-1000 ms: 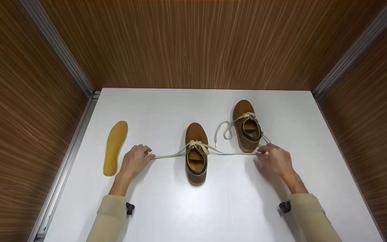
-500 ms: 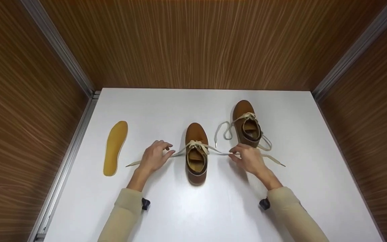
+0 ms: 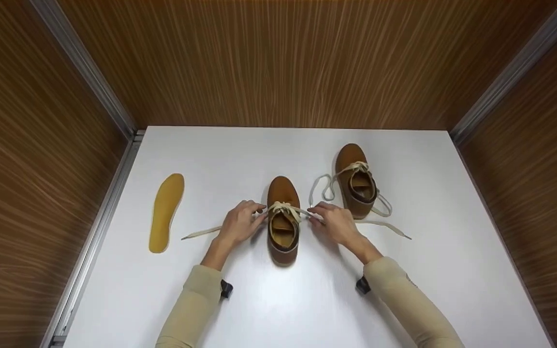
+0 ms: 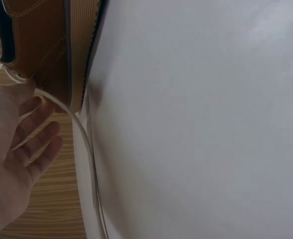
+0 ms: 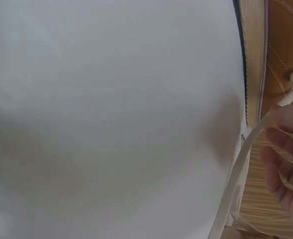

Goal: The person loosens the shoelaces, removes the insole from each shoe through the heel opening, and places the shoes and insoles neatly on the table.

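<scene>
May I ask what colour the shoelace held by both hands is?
The shoelace is cream, best seen in the head view.

You've got a smooth leather-look near shoe (image 3: 283, 224), ribbed sole edge (image 4: 80, 45), cloth lace (image 3: 283, 207), glossy table (image 3: 283, 309), wood-grain far wall (image 3: 278, 63).

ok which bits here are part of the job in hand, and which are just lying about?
In the job:
middle shoe
its lace, pinched by left hand and right hand

Apparently just lying about:
right-hand shoe, untouched
yellow insole, lying flat
</scene>
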The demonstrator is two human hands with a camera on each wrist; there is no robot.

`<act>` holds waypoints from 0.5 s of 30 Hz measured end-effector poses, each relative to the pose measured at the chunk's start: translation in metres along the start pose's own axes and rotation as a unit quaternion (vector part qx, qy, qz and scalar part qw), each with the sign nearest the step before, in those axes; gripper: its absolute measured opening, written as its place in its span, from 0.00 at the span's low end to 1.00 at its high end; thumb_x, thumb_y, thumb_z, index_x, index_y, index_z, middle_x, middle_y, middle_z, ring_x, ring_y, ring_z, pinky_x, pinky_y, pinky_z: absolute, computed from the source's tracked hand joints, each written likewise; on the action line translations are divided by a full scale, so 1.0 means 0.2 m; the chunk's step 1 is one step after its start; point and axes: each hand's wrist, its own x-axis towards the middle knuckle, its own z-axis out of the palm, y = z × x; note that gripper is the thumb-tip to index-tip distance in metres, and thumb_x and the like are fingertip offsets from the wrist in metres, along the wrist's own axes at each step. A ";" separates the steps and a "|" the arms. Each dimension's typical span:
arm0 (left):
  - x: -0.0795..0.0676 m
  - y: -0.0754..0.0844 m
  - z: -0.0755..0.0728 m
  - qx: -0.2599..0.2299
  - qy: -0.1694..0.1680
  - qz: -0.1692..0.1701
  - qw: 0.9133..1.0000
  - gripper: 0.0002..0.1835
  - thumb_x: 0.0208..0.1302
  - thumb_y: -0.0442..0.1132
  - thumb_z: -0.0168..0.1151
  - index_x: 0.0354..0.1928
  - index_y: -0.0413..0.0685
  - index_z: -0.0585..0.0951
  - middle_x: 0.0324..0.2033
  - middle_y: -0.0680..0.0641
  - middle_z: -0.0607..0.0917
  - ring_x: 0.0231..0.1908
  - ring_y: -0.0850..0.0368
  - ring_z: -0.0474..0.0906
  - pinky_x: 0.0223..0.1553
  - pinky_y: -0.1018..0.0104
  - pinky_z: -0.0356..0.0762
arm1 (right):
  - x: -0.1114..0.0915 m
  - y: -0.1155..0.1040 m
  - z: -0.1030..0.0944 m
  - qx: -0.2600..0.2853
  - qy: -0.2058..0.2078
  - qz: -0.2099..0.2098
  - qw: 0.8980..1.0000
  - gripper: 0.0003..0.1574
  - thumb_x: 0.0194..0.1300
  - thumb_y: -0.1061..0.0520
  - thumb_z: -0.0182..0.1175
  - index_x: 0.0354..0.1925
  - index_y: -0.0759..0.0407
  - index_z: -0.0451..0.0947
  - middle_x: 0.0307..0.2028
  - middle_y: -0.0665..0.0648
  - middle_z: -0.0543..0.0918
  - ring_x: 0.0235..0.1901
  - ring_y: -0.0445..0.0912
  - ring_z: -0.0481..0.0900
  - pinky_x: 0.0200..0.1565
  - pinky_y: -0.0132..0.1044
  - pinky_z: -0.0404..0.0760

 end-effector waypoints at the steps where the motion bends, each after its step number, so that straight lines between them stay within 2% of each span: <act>1: 0.00 0.00 0.00 0.000 0.001 0.002 1.000 0.13 0.72 0.44 0.68 0.51 0.44 0.89 0.41 0.45 0.91 0.44 0.48 0.85 0.48 0.54 0.85 | 0.01 0.00 0.01 0.000 0.000 0.002 1.000 0.14 0.64 0.53 0.75 0.48 0.50 0.90 0.41 0.49 0.92 0.36 0.50 0.90 0.29 0.47 0.84; 9: 0.00 0.00 0.01 -0.002 -0.004 0.016 1.000 0.09 0.67 0.38 0.71 0.47 0.43 0.89 0.39 0.43 0.91 0.43 0.46 0.85 0.46 0.53 0.85 | 0.05 -0.01 0.04 0.012 -0.023 0.020 0.999 0.11 0.64 0.56 0.74 0.46 0.48 0.90 0.37 0.48 0.90 0.32 0.47 0.88 0.29 0.46 0.84; 15: 0.00 0.00 0.02 0.005 0.000 0.015 1.000 0.05 0.67 0.36 0.70 0.42 0.45 0.90 0.37 0.46 0.91 0.42 0.47 0.85 0.46 0.54 0.86 | 0.07 -0.01 0.06 0.013 -0.025 0.014 1.000 0.06 0.64 0.56 0.72 0.40 0.46 0.91 0.33 0.46 0.89 0.30 0.45 0.88 0.26 0.42 0.80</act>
